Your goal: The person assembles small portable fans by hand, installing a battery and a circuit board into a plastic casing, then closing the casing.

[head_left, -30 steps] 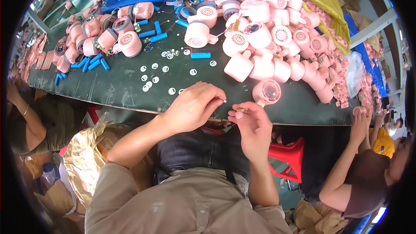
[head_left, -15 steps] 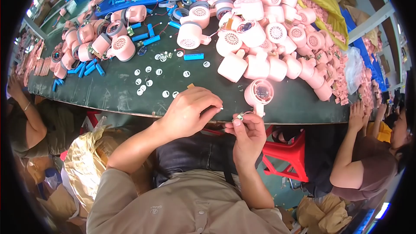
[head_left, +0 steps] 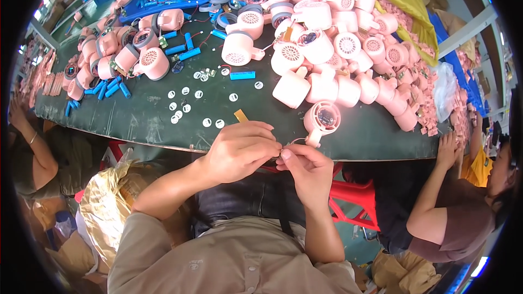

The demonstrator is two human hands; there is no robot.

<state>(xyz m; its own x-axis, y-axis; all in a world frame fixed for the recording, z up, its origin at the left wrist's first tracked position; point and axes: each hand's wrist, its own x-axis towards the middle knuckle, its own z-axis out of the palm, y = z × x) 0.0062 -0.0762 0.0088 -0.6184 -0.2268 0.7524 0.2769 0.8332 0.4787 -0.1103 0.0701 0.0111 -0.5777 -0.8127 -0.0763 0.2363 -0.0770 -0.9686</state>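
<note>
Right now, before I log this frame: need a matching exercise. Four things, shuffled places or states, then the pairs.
Things
1. Left hand and right hand
2. White discs
3. Nearest pink housing
4. Red stool

Places or states
A. Below the level of the green table, on the person's right
B. Close together at a small part, mostly hidden between them
C. Scattered on the table top, beyond and to the left
D. Just beyond the right hand, round opening showing a dark inside

Pairs: 1-B; 2-C; 3-D; 4-A
</note>
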